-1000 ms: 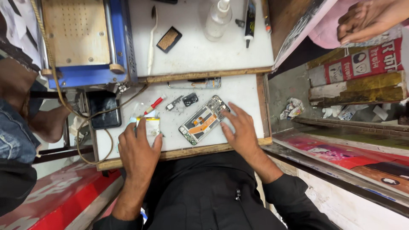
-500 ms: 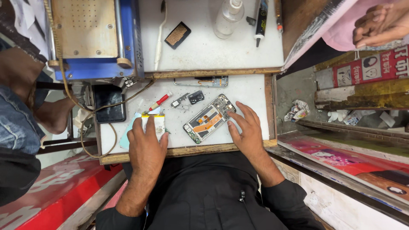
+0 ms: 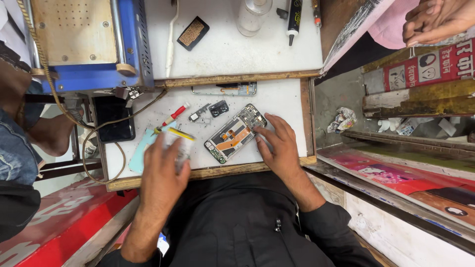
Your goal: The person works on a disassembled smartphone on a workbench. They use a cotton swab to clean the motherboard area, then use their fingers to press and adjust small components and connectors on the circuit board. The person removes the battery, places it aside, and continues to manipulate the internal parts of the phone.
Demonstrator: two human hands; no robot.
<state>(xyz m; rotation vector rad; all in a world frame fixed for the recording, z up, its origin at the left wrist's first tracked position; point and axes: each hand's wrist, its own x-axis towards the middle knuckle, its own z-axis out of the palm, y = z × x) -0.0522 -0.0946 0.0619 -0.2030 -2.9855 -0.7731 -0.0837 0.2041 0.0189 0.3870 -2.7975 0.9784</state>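
An opened phone (image 3: 235, 134) with its back off lies tilted on the white work board (image 3: 287, 101), showing its circuit board and orange cable. My right hand (image 3: 278, 144) rests beside it, fingertips touching its upper right edge. My left hand (image 3: 162, 170) is closed around a small clear container with a yellow lid (image 3: 179, 142), held just above the board near a pale blue pad (image 3: 140, 154). A red-handled screwdriver (image 3: 174, 114) and small loose phone parts (image 3: 209, 110) lie just beyond.
A blue machine with a metal plate (image 3: 81, 42) stands at back left. A dark phone (image 3: 114, 118), a cord (image 3: 104, 127), a thin phone frame (image 3: 225, 90), a clear bottle (image 3: 253, 15) and a black tube (image 3: 294, 17) are around. Another person's hands (image 3: 438, 20) show at top right.
My left hand has lifted the small container slightly off the board and looks blurred from moving. My right hand stays at the phone's edge.
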